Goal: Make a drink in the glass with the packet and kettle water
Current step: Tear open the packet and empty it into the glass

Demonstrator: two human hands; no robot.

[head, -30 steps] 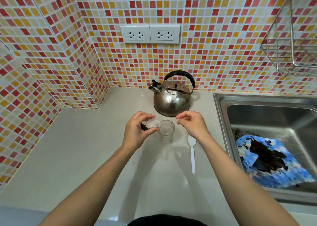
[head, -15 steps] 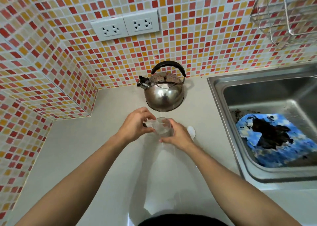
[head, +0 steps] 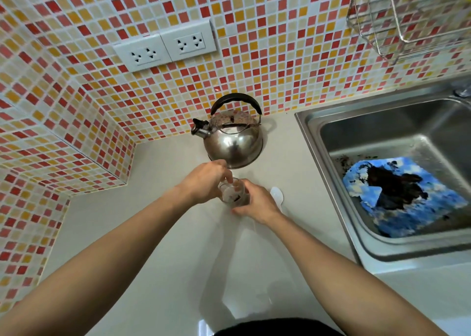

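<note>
A small clear glass (head: 233,192) stands on the pale counter, with dark powder showing inside it. My right hand (head: 256,203) is wrapped around the glass's right side. My left hand (head: 207,182) pinches a small clear packet (head: 230,191) whose end hangs into the glass mouth; most of the packet is hidden by my fingers. The steel kettle (head: 233,142) with a black handle sits just behind the glass, spout pointing left.
A white plastic spoon (head: 277,195) lies right of the glass, partly under my right wrist. The steel sink (head: 318,142) at right holds a blue cloth (head: 407,198) with dark stains. A wire rack (head: 407,17) hangs top right. Wall sockets (head: 165,48) sit above the kettle.
My right hand came down from above the spoon and closed on the glass. My left hand brought the packet over the glass mouth, and dark powder now shows inside. The camera tilted.
</note>
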